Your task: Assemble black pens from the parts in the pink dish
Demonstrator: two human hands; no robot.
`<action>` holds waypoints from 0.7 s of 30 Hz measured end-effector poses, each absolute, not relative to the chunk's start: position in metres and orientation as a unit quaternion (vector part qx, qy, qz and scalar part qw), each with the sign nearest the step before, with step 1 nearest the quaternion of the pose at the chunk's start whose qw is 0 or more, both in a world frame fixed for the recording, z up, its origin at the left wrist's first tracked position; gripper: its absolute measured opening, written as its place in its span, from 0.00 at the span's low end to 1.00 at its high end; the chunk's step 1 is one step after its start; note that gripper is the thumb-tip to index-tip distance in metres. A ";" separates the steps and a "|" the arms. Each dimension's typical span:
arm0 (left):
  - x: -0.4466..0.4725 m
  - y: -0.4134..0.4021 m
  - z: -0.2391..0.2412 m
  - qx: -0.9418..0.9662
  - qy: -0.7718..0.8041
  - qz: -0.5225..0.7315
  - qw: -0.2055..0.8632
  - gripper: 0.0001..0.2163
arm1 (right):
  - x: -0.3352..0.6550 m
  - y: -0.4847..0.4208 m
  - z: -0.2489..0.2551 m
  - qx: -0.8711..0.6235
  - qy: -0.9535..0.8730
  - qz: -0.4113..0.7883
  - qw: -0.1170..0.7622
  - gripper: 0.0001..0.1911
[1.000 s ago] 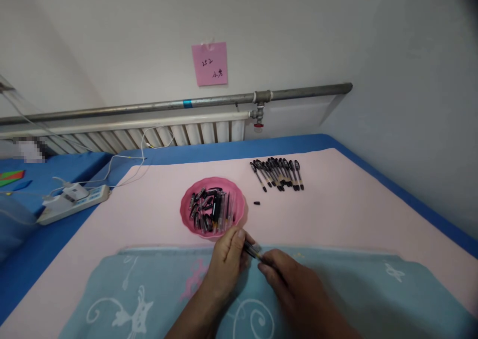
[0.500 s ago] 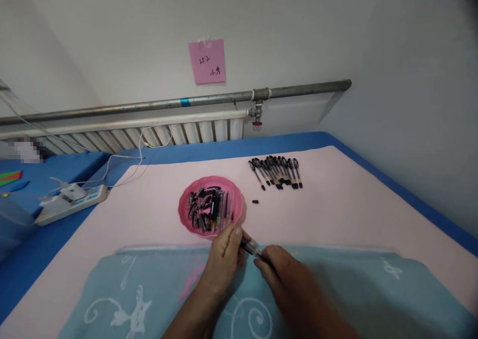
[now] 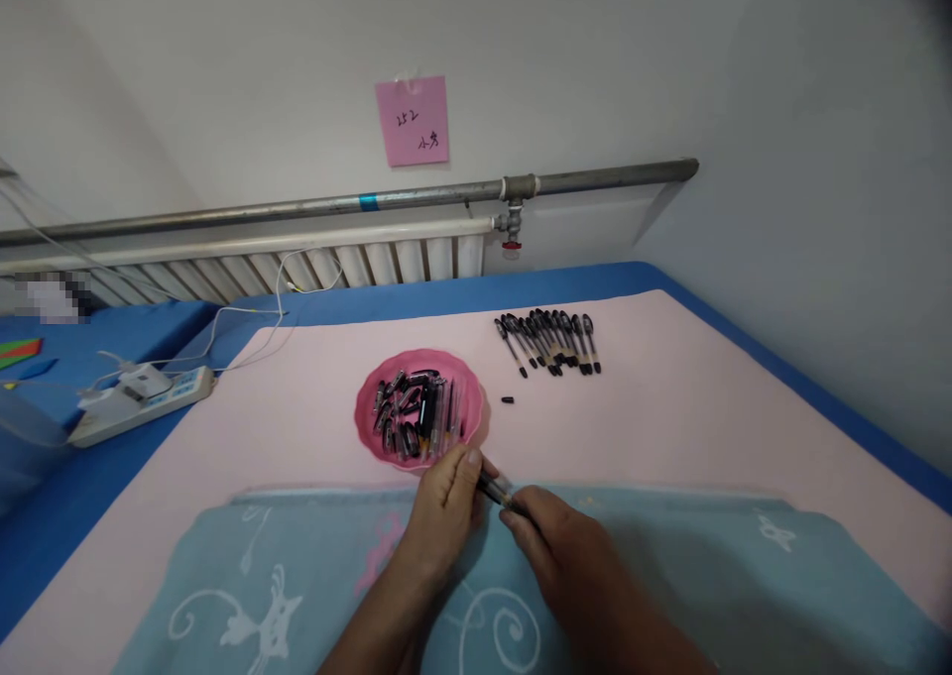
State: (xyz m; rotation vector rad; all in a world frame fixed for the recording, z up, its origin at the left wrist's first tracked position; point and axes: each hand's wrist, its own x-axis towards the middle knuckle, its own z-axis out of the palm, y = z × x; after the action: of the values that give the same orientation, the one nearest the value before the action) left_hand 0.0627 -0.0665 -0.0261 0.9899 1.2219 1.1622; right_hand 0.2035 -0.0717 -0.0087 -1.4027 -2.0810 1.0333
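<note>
Between my two hands is a clear-barrelled pen [image 3: 494,489], held slanting just in front of the bowl. My left hand [image 3: 447,492] is closed around its upper-left end, thumb on top. The lower-right end is pinched in the fingers of my right hand [image 3: 554,531], which hide that tip. Just beyond my left hand, a pink scalloped bowl [image 3: 362,412] holds black pen caps [image 3: 394,397], clear barrels and thin refills. A small black piece [image 3: 507,399] lies alone to the right of the bowl.
Several capped pens [image 3: 546,341] lie in a row at the back right on the pink cover [image 3: 706,417]. A teal patterned cloth [image 3: 334,566] lies under my forearms. On the left are a power strip [image 3: 141,407] and white cables. A radiator [image 3: 387,259] and pipe run along the wall.
My right hand has shifted slightly left along the pen, so less of the pen shows between my hands. My left hand keeps its hold.
</note>
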 end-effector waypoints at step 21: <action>0.061 -0.067 -0.026 0.379 0.486 0.511 0.599 0.17 | 0.204 -0.075 -0.008 -0.469 -0.539 0.665 0.218 0.09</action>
State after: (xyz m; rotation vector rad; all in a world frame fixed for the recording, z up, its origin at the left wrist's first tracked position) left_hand 0.0606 -0.0666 -0.0258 0.8801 1.1265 1.1863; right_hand 0.2044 -0.0753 -0.0079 -1.2987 -1.4918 1.8422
